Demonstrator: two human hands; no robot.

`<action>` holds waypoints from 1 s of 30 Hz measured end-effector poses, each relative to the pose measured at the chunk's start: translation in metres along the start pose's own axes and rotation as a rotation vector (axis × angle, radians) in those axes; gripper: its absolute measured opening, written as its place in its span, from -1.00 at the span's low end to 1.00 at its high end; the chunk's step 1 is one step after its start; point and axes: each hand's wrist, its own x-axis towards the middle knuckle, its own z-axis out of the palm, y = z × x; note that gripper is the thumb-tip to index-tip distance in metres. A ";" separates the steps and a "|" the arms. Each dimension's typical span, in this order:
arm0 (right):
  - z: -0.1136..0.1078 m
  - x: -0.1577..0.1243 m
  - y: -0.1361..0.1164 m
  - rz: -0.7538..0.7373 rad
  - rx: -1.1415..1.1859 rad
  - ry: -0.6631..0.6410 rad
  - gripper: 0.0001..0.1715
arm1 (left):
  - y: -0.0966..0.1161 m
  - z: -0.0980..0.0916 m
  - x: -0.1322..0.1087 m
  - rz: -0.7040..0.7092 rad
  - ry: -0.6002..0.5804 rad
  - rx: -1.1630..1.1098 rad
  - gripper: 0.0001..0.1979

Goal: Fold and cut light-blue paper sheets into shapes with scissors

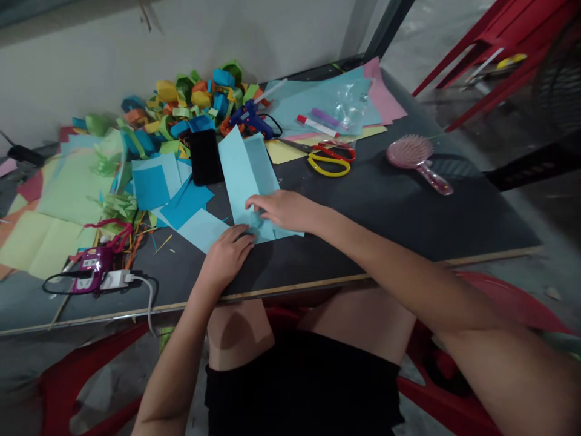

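A light blue sheet of paper point(238, 175) lies on the dark table in front of me, its left part folded over and slightly raised along a crease. My right hand point(288, 211) is closed on the lower middle of the sheet, index finger stretched across the fold. At the sheet's lower left corner, my left hand point(227, 257) rests with fingers lying flat. A black phone point(205, 157) sits just left of the paper. Smaller blue paper pieces point(152, 186) lie farther left.
Scissors point(331, 160), markers point(318, 125) and a pink hairbrush point(415, 157) lie to the right. Behind the sheet are a blue glue gun point(252, 119) and a heap of folded paper pieces point(181, 109). A purple device point(94, 266) with cables sits near the table's front edge point(318, 283).
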 end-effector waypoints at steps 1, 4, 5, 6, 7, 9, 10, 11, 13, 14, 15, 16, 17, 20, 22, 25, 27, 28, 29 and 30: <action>0.000 0.001 0.000 -0.004 -0.046 0.024 -0.53 | -0.001 0.000 0.000 0.010 0.002 0.015 -0.76; 0.002 -0.001 0.004 -0.084 -0.006 -0.017 -0.42 | -0.003 0.002 0.000 0.044 0.026 0.030 -0.77; 0.003 -0.002 0.006 -0.115 0.049 -0.062 -0.39 | -0.004 0.003 0.000 0.054 0.039 0.030 -0.78; 0.004 -0.003 0.008 -0.140 0.108 -0.098 -0.36 | -0.004 0.004 0.000 0.057 0.054 0.031 -0.79; 0.006 -0.003 0.010 -0.158 0.159 -0.113 -0.34 | -0.004 0.004 -0.001 0.051 0.071 0.037 -0.79; 0.009 -0.001 0.014 -0.174 0.221 -0.098 -0.28 | -0.003 0.005 -0.002 0.033 0.099 0.064 -0.75; 0.010 0.002 0.017 -0.171 0.231 -0.077 -0.24 | -0.001 0.005 -0.002 0.027 0.103 0.086 -0.70; 0.012 0.005 0.019 -0.164 0.230 -0.052 -0.21 | 0.000 0.005 -0.003 0.023 0.094 0.109 -0.66; 0.014 0.010 0.023 -0.160 0.200 -0.003 -0.22 | 0.002 0.005 -0.004 0.020 0.050 0.155 -0.62; 0.014 0.011 0.025 -0.174 0.174 0.013 -0.30 | 0.002 0.005 -0.005 0.023 0.027 0.182 -0.63; 0.014 0.010 0.027 -0.198 0.143 0.022 -0.42 | 0.002 0.005 -0.005 0.032 0.013 0.215 -0.65; 0.014 0.009 0.029 -0.226 0.110 0.025 -0.55 | 0.001 0.005 -0.006 0.051 0.013 0.256 -0.67; 0.013 0.006 0.031 -0.249 0.078 0.022 -0.66 | 0.000 0.005 -0.006 0.075 0.025 0.302 -0.70; 0.009 -0.010 0.039 -0.251 0.006 -0.010 -0.68 | -0.001 0.006 -0.008 0.140 0.105 0.426 -0.73; 0.006 -0.021 0.046 -0.218 -0.018 -0.008 -0.59 | 0.001 0.006 -0.009 0.150 0.162 0.475 -0.73; 0.007 -0.033 0.056 -0.174 -0.023 0.067 -0.74 | 0.004 0.005 -0.011 0.142 0.209 0.506 -0.75; 0.011 -0.038 0.059 -0.180 -0.004 0.135 -0.82 | 0.004 0.004 -0.010 0.117 0.214 0.477 -0.76; 0.014 -0.040 0.059 -0.189 0.005 0.169 -0.81 | 0.002 0.003 -0.010 0.096 0.203 0.440 -0.76; 0.018 -0.043 0.058 -0.198 0.008 0.202 -0.78 | 0.000 0.001 -0.010 0.074 0.182 0.388 -0.77; 0.021 -0.046 0.056 -0.204 0.002 0.233 -0.76 | -0.003 -0.001 -0.009 0.056 0.151 0.322 -0.77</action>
